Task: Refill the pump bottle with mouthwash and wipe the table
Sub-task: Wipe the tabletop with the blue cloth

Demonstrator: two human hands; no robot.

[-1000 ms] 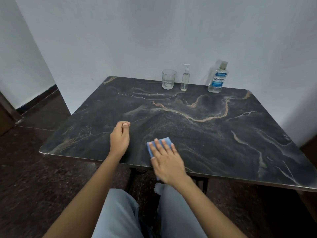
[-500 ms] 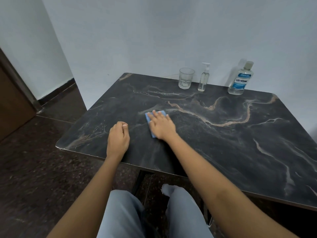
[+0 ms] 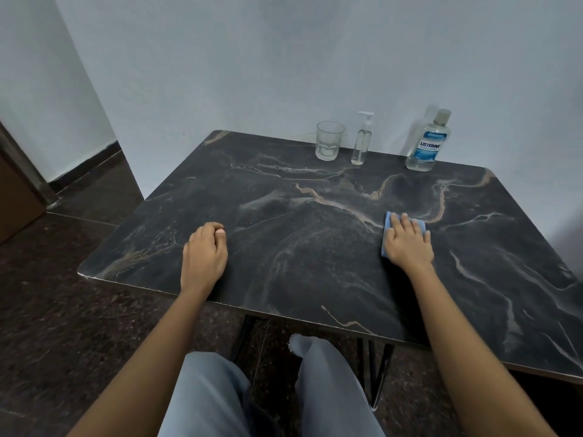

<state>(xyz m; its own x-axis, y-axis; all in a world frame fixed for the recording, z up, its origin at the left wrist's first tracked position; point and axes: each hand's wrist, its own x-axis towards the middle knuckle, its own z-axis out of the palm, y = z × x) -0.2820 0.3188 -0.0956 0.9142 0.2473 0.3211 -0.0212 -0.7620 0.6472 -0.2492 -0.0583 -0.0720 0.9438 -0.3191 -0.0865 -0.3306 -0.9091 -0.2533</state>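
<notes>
Rightward across the veined dark marble table (image 3: 284,279) slid the right hand (image 3: 408,244), fingers flat on the blue cloth (image 3: 387,223); left hand (image 3: 203,257) loosely fisted.

The tabletop (image 3: 315,263) is black with tan and white marble veins. The cloth (image 3: 386,223) is light blue. At the far edge, the mouthwash bottle (image 3: 428,143) has a blue-and-white label.

A dark marble-patterned table (image 3: 315,247) with pale veins stands against a light wall. Along its far edge stand 3 things: a clear glass (image 3: 329,140), a pump bottle (image 3: 362,141) just right of it, and a mouthwash bottle (image 3: 428,141) further right. A blue cloth (image 3: 387,223) lies flat toward the right under the right hand (image 3: 408,242), and the left hand (image 3: 204,255), loosely curled, rests near the front edge.
</notes>
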